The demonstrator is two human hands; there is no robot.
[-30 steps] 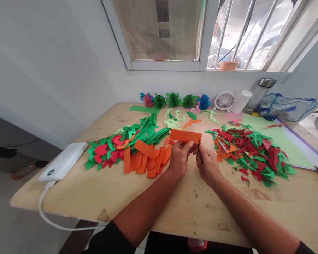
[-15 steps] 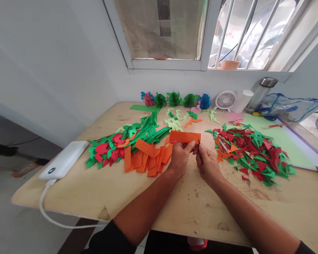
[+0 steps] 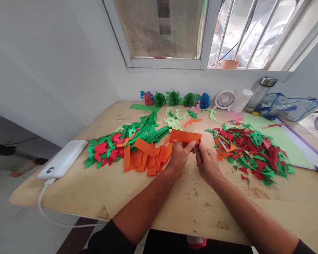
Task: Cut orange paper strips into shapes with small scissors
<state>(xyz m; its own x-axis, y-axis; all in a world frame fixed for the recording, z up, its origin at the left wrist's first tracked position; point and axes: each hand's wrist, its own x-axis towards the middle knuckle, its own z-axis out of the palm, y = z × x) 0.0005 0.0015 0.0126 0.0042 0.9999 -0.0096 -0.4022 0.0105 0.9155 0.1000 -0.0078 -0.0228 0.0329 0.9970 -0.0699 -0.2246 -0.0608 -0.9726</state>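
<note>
My left hand (image 3: 181, 155) is closed, pinching an orange paper strip (image 3: 186, 135) along its lower edge. Faint drawn lines show on the strip. My right hand (image 3: 208, 160) is wrapped round dark scissors (image 3: 200, 141), mostly hidden by the fingers, with the blades at the strip's right end. Left of my left hand lie more orange paper strips (image 3: 143, 160), overlapping in a loose fan. Behind them spreads a heap of green cut paper shapes (image 3: 145, 128), with red cut shapes (image 3: 103, 151) among them.
Red, green and orange scraps (image 3: 257, 151) are heaped at right. A white power bank (image 3: 62, 160) with a cable lies near the left edge. Folded paper figures (image 3: 173, 98), a small fan (image 3: 225, 100) and a bottle (image 3: 262, 92) line the wall. A clear pouch (image 3: 288, 106) lies back right.
The orange strip has tilted slightly, its right end a little lower. Both hands stay in nearly the same place and keep their hold.
</note>
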